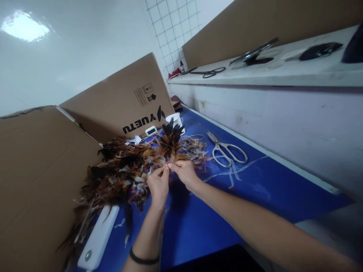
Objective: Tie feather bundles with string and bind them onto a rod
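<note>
Left hand (157,184) and right hand (185,172) both pinched the feather bundle (170,145) at its base, fingertips pressed together, mid-bench (255,189). Scissors (227,151) lay near the bench's far edge.

I'm in a small craft workshop — my blue table (255,189) is strewn with a heap of feathers (124,173), steel scissors (228,151) and cord scraps, hemmed in by cardboard boxes (121,102), with more shears (210,71) on the concrete ledge (283,71) — white tiled wall (172,26) behind.
</note>
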Tool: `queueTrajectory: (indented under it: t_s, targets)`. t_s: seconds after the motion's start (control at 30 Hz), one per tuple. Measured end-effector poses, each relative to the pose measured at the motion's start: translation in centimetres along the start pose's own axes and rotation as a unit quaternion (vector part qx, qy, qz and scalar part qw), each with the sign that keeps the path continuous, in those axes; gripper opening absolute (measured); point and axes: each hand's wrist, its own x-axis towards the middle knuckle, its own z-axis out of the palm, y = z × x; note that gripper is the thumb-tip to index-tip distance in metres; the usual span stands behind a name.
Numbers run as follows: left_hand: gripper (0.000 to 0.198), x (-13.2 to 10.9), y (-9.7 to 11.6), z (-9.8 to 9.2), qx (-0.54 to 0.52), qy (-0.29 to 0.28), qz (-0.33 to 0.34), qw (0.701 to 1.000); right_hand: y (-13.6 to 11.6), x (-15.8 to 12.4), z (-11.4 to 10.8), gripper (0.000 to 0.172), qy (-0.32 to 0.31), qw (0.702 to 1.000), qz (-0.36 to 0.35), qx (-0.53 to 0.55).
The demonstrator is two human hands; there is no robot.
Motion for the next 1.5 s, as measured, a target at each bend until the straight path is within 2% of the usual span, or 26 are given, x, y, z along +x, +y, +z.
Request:
queueTrajectory:
  t_s: [0.1, 0.23, 0.4, 0.63, 0.83, 1.03, 1.23, 1.5]
  targets:
    - [0.028, 0.6, 0.3, -0.1, -0.078, -0.022, -0.072, 0.994, 0.2, 0.0, 0.0, 0.037, -0.001, 1.000, -0.006, -0.013]
    - [0.034, 1.3, 0.9, -0.7, -0.152, -0.100, -0.166, 0.969, 0.5, 0.0, 0.1, 0.038, 0.004, 0.999, -0.011, -0.033]
    - [0.031, 1.9, 0.7, -1.3, -0.177, -0.203, -0.186, 0.945, 0.6, -0.1, 0.1, 0.034, -0.026, 1.000, -0.005, -0.010]
    - [0.024, 2.2, 0.5, -1.5, -0.197, -0.253, -0.231, 0.919, 0.6, -0.3, 0.2, 0.032, -0.064, 0.997, 0.019, 0.038]
    - [0.020, 1.9, 0.7, -1.3, -0.153, -0.218, -0.203, 0.942, 0.9, 0.1, -0.3, 0.029, -0.072, 0.995, -0.024, -0.068]
    - [0.025, 1.7, -1.1, -0.6, -0.017, -0.156, -0.094, 0.983, 0.4, 0.3, -0.7, 0.025, -0.111, 0.985, -0.019, -0.132]
    - [0.030, 1.4, -2.6, -0.4, 0.111, -0.144, -0.006, 0.983, 0.3, 0.5, -0.7, 0.037, -0.069, 0.985, 0.005, -0.155]
    - [0.042, 0.6, -2.2, -0.4, 0.108, -0.124, 0.027, 0.986, 0.9, 0.6, -0.5, 0.041, -0.053, 0.992, 0.005, -0.115]
